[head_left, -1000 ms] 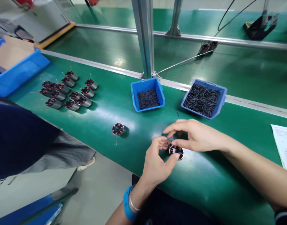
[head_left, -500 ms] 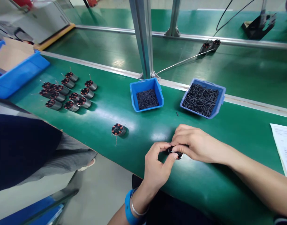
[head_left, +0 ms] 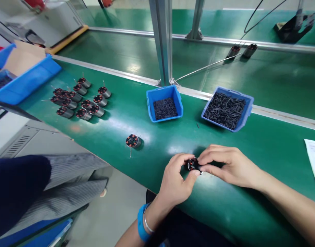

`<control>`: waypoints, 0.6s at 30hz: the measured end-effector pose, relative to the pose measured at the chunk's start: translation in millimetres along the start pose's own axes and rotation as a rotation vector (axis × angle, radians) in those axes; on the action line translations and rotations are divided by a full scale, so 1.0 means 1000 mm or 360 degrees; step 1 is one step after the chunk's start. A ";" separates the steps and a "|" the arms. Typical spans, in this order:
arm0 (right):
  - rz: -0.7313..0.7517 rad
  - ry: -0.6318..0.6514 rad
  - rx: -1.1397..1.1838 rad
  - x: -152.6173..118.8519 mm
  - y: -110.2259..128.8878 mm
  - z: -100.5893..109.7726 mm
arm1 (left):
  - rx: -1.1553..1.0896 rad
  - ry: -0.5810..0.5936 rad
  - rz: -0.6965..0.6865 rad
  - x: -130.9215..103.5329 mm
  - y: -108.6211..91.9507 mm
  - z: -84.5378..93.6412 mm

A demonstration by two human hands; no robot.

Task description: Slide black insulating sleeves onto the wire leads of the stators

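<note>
My left hand grips a motor stator, a short metal cylinder with black and copper windings on its end face. Its thumb and fingers close around the cylinder's side. At the right edge of that stator, my right hand has thumb and fingertips pinched together; what lies between them is too small to make out. Another stator stands alone to the left, a bare wire hanging from it. Beyond my hands are a blue bin of thin black pieces and a bluish bin of larger black tubes.
Several stators stand grouped at the left. A large blue crate sits behind them. One loose black tube lies between the bins. A metal post rises behind; paper lies at right. Another person's leg is at lower left.
My right hand has drawn slightly right, uncovering more of the stator's end face. The left hand keeps its hold. The view has shifted a little, and the person at left has moved.
</note>
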State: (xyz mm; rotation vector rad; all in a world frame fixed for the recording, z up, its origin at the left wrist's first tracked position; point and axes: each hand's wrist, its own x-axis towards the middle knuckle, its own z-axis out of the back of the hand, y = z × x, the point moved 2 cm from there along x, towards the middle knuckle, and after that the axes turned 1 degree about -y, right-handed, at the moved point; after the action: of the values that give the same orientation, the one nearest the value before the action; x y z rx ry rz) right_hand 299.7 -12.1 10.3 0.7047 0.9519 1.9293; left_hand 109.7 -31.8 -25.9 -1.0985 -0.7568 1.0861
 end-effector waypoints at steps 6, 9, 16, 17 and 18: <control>-0.0343 -0.0368 -0.0485 0.018 -0.034 0.012 | 0.0278 -0.0671 -0.0345 -0.008 0.005 0.038; -0.0200 -0.0422 -0.1122 0.030 -0.046 -0.003 | 0.0749 -0.1479 -0.0352 -0.006 0.021 0.090; 0.0187 -0.0333 -0.1305 0.034 -0.059 -0.015 | 0.0343 -0.0801 0.0093 0.019 0.051 0.118; 0.0199 -0.0325 -0.1288 0.034 -0.060 -0.014 | 0.0344 -0.0713 0.0048 0.019 0.047 0.106; 0.0193 -0.0303 -0.1285 0.034 -0.060 -0.013 | 0.0340 -0.0625 0.0013 0.019 0.042 0.092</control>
State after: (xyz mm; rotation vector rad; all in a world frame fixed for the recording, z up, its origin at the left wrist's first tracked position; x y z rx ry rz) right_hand 300.0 33.7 -42.8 0.4489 -0.0261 2.0732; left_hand 20.2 17.8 -38.4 -0.7150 -0.9183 1.3768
